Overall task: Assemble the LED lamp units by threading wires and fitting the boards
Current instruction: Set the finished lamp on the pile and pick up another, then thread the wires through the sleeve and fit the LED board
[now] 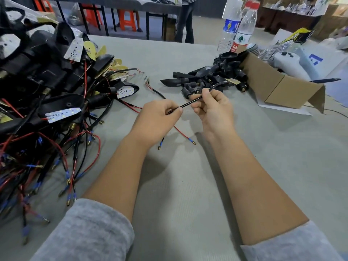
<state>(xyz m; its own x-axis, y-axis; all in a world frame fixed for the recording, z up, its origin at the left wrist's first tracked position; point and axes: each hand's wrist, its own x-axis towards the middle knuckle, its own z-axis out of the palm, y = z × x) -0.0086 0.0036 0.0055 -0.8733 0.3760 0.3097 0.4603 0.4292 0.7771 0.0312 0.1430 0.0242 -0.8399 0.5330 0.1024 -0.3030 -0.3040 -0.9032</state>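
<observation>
- Grey felt-covered worktable (188,185) in a busy workshop, orange stools behind.
- Left hand (160,119) and right hand (211,108) both pinching 1 black sleeved wire (190,104), held just above the table between them.
- Likely slip: red lead (180,132) dangling below could snag or pull back out of the sleeve.
- Cardboard box (278,87), tipped open; black lamp housings (207,78) spilling out beside it.
- Finished units (56,87) heaped at left, tangle-prone.
</observation>
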